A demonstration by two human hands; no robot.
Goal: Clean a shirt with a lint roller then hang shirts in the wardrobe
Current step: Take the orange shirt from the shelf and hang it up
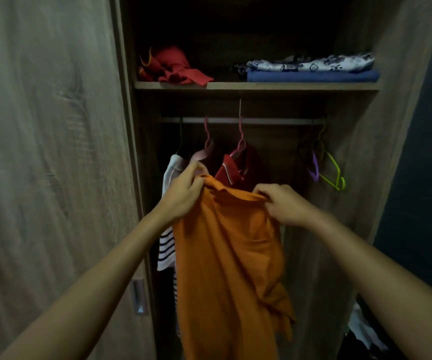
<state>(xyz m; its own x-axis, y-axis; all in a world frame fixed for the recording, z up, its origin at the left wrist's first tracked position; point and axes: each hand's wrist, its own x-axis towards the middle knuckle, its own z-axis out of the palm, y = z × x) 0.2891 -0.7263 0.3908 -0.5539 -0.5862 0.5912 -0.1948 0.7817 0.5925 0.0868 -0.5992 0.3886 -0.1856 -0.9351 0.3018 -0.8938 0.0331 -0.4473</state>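
Note:
An orange shirt hangs down in front of the open wardrobe, held up by both hands at its collar and shoulders. My left hand grips the left shoulder by the collar. My right hand pinches the right shoulder. Behind the shirt, a metal rail carries a pink hanger with a pale collar, a second pink hanger with a red shirt, and a white striped shirt at the left. No lint roller is in sight.
Empty green and purple hangers hang at the rail's right end. The shelf above holds a crumpled red garment and folded blue and patterned clothes. A wooden door with a handle stands left; clothes lie at bottom right.

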